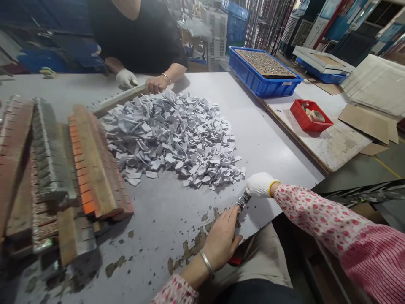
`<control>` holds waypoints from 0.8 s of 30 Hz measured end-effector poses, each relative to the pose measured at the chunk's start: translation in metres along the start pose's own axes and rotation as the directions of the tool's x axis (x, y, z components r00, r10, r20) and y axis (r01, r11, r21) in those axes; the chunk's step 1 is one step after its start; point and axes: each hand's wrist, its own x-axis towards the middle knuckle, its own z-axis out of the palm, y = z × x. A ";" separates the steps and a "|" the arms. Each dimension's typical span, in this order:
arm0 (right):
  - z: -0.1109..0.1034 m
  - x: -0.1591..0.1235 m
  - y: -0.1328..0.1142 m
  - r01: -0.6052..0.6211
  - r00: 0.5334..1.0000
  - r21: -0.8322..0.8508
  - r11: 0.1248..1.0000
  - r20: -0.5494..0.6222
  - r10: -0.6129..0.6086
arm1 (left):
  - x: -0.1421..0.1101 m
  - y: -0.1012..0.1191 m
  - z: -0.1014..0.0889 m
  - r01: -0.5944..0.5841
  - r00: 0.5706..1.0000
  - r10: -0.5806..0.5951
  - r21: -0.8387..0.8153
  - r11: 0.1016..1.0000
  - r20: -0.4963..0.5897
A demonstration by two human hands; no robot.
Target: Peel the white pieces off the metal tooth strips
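My left hand (pixel 221 236), bare with a silver bangle, has its fingers closed over the near end of a dark, glittery, speckled bar (pixel 243 200). In a white knit glove with a yellow cuff, my right hand (pixel 260 185) grips the bar's far end. The bar lies at the near edge of the table, and much of it is hidden by my hands. Just beyond it spreads a large pile of small white flat pieces (pixel 177 135). A bit of something red (pixel 234 261) shows below my left hand; its kind is unclear.
Several wooden bars with notched edges (pixel 101 169) are stacked on the left. Across the table, another person's gloved hand (pixel 126 78) and bare hand (pixel 156 84) hold a long pale bar (pixel 122 100). A blue crate (pixel 265 82) and red tray (pixel 308 118) stand at right.
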 end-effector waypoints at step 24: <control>0.057 -0.015 0.002 0.043 0.881 0.615 0.787 -0.395 0.260 | 0.085 -0.028 -0.090 0.175 0.822 -0.037 0.191 0.966 -0.569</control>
